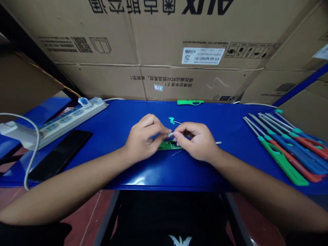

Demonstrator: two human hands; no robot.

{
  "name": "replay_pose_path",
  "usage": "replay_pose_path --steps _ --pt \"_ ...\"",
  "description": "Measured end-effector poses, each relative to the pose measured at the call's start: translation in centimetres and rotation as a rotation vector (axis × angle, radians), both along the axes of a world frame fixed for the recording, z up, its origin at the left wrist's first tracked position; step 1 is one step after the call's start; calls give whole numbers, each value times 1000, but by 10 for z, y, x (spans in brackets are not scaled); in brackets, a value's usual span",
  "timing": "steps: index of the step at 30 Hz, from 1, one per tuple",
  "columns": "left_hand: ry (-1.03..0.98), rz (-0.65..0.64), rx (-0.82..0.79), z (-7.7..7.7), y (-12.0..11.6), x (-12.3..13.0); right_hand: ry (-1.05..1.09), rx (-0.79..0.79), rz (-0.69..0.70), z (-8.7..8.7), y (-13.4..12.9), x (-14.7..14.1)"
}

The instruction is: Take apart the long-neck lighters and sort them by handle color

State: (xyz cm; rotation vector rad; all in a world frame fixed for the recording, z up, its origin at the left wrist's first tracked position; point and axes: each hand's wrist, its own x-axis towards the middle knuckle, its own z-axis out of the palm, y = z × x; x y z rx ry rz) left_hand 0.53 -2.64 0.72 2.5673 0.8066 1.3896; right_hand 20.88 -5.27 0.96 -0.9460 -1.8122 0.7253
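Cardboard (159,34) basically walls off the top of the frame, blue desk (112,119) across the middle, reddish tiles (84,208) lower left, soft glare (139,180) lower center.

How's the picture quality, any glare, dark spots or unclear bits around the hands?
In the head view, a whitish glare lies on the blue table near its front edge, below the left hand; also there, the small pale piece at the fingertips is too small to make out; at that view's bottom, the dark clothing is nearly black.
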Motion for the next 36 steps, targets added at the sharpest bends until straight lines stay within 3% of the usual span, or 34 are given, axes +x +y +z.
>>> replay_pose_path --steps 9,29,32,36 --pt "25 -38 131 0 0 -1 -100 157 86 1 3 6" --pt "163 -95 272 4 2 -7 -220 197 219 1 8 15" --pt "296 -125 278 9 11 -12 -294 272 228 0 13 18" --pt "556 -222 91 19 36 -31 -453 348 327 -5 25 22"
